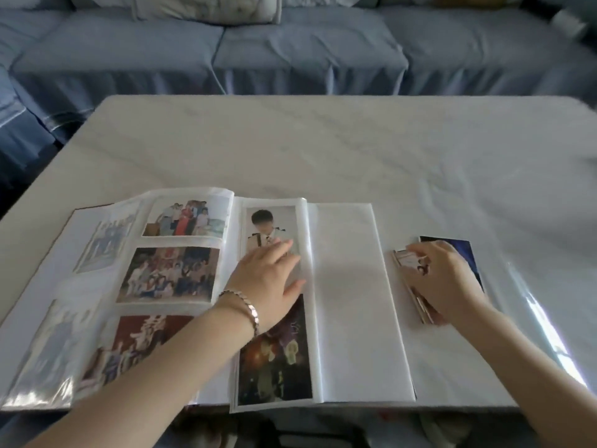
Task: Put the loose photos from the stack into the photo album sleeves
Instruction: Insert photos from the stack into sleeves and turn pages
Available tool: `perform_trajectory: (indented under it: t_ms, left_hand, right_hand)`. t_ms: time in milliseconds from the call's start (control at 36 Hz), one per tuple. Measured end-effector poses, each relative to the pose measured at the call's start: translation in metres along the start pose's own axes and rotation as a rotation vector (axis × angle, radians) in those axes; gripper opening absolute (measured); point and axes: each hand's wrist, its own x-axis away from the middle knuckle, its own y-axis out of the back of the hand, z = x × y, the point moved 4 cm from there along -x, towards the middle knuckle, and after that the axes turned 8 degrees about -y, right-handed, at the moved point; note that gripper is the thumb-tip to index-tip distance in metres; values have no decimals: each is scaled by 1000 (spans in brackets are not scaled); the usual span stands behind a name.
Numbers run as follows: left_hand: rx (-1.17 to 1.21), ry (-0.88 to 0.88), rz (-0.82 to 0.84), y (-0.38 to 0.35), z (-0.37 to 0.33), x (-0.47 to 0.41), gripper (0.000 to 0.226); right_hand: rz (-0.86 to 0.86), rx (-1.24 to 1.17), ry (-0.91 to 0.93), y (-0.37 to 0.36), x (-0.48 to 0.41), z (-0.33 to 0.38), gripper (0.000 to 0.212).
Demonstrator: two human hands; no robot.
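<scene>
head view, left hand [269, 281] fingers flat on album [349, 286], right hand [447, 281] fingers gripping photo stack [419, 304]

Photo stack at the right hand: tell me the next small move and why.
Probably lift the top photo off the photo stack, which the right hand grips beside the album, and carry it to the empty sleeve. The left hand lies flat on the album, apparently steadying it.
</scene>
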Motion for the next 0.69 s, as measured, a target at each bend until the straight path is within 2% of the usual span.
perform_trajectory:
  t_ms: [83, 167, 306, 444, 528, 583, 694]
  left_hand:
    - [-41, 11, 116, -13, -5, -10, 58]
    - [-35, 76, 200, -25, -6, -14, 63]
    - [-130, 195, 303, -41, -2, -14, 73]
    - [-183, 290, 283, -44, 0, -12, 89]
    - [-170, 324, 251, -46, -3, -13, 91]
    - [-139, 303, 232, -47, -5, -13, 85]
    - [-137, 71, 148, -45, -10, -15, 69]
  right_hand:
    - [34, 136, -179, 8, -7, -27, 57]
    - [94, 279, -262, 7, -8, -44, 79]
    - [82, 323, -269, 5, -7, -53, 84]
    - [77, 310, -298, 5, -10, -58, 84]
    - [35, 184, -326, 6, -12, -62, 79]
    - [-30, 33, -309, 9, -15, -65, 67]
    - [-121, -239, -245, 14, -17, -74, 30]
